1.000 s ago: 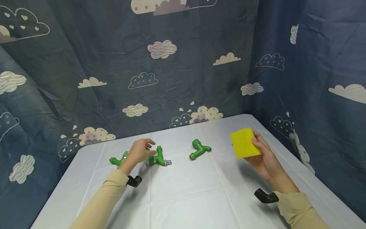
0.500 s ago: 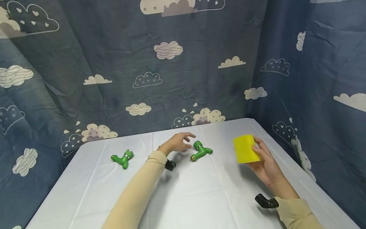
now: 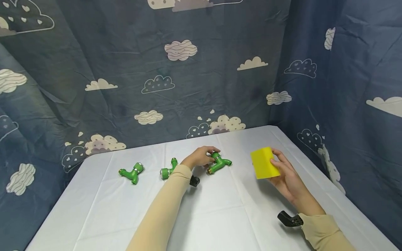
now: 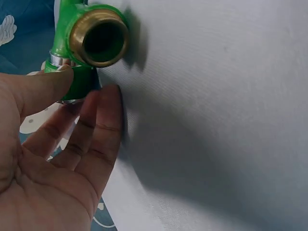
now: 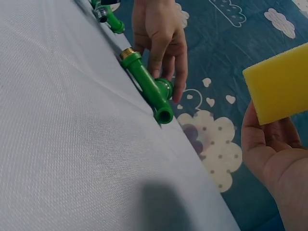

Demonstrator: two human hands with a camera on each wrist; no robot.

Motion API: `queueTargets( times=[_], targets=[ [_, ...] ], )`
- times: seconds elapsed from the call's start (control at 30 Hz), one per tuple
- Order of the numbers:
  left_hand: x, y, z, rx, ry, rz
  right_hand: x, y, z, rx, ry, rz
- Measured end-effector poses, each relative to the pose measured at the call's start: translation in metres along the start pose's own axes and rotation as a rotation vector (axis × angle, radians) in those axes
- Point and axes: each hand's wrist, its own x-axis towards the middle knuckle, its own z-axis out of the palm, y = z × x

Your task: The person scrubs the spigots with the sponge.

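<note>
The rightmost green tap (image 3: 221, 163) lies on the white table, its brass threaded end toward me. My left hand (image 3: 201, 157) holds it by the round knob. In the left wrist view the thumb (image 4: 60, 84) presses one side of the knob, and the fingers curve around the other. The tap's brass opening (image 4: 98, 38) faces that camera. Over the right part of the table my right hand (image 3: 287, 176) grips a yellow sponge (image 3: 265, 163). The right wrist view shows fingers behind the sponge (image 5: 281, 84); the left hand (image 5: 161, 36) is beside the tap (image 5: 147, 79).
Another green tap (image 3: 164, 173) lies partly hidden behind my left forearm. Farther left lies one more green tap (image 3: 133, 173). A dark blue cloud-patterned curtain (image 3: 201, 69) stands behind the white table (image 3: 220, 223) and along its right side.
My left hand has moved right, from above the middle tap to the rightmost one, and its fingers have closed on that tap's knob. The right hand keeps holding the sponge, nearly still.
</note>
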Motion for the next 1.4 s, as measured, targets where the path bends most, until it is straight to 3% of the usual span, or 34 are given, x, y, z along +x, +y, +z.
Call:
queueTargets(
  times=[0.27, 0.57, 0.83, 0.97, 1.07, 1.13, 1.23, 1.4],
  targets=[
    [0.003, -0.003, 0.0, -0.012, 0.02, -0.01, -0.001, -0.001, 0.001, 0.006, 0.006, 0.0],
    [0.002, -0.002, -0.007, 0.056, 0.102, 0.073, 0.0, -0.001, 0.002, 0.005, -0.001, -0.004],
    [-0.005, 0.003, -0.008, -0.067, 0.145, 0.117, 0.001, 0.0, 0.002, 0.004, -0.013, -0.023],
    [-0.017, 0.011, -0.012, -0.192, 0.17, 0.151, 0.001, 0.0, 0.003, -0.017, -0.003, -0.047],
    [-0.033, 0.018, -0.017, -0.278, 0.194, 0.187, 0.001, 0.0, 0.011, -0.105, 0.043, -0.094],
    [-0.046, 0.022, -0.02, -0.32, 0.205, 0.209, 0.001, -0.001, 0.021, -0.226, 0.082, -0.137],
    [-0.07, 0.024, -0.023, -0.38, 0.206, 0.239, 0.0, -0.002, 0.042, -0.472, 0.106, -0.232],
    [-0.112, 0.023, -0.025, -0.536, 0.186, 0.217, -0.001, 0.001, 0.081, -0.873, 0.037, -0.479]
  ],
)
